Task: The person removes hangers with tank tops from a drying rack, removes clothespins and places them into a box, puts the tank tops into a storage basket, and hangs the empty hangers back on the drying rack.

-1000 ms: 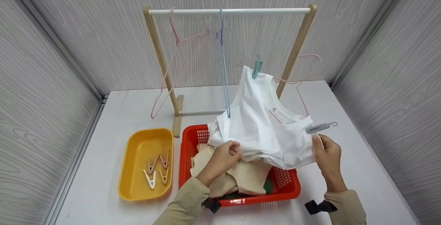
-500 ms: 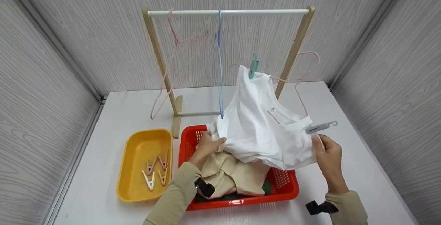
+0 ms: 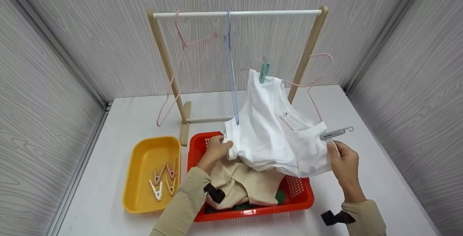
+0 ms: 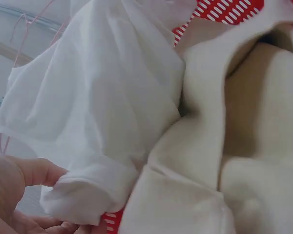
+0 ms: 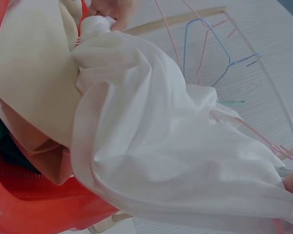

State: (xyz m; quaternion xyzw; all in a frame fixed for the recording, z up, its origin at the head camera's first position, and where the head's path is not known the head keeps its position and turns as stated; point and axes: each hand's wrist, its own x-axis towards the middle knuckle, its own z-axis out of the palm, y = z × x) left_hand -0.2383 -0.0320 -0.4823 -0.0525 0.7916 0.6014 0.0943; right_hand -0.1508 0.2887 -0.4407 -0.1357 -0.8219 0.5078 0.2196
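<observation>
A white sleeveless top [image 3: 267, 131] hangs spread between both hands, with a pink hanger [image 3: 314, 97] inside its neck. My left hand [image 3: 215, 153] pinches the garment's left lower edge, thumb on top, as the left wrist view also shows. The right hand [image 3: 344, 162] grips the top by its right shoulder edge. Beside those fingers a grey clothespin [image 3: 333, 133] is clipped on the strap. On the other strap sits a green clothespin [image 3: 264, 70]. Folds of the top hide some fingertips of the left hand.
Below is a red basket [image 3: 249, 212] with beige cloth [image 3: 260, 189] and something green. A yellow tray [image 3: 132, 178] at left holds several clothespins [image 3: 157, 189]. Behind, a rack [image 3: 275, 12] bears another pink hanger [image 3: 181, 44] and a blue hanger [image 3: 233, 77].
My left hand has moved left from the top's lower front and taken hold of its left edge, lifting it slightly. The right hand stays put.
</observation>
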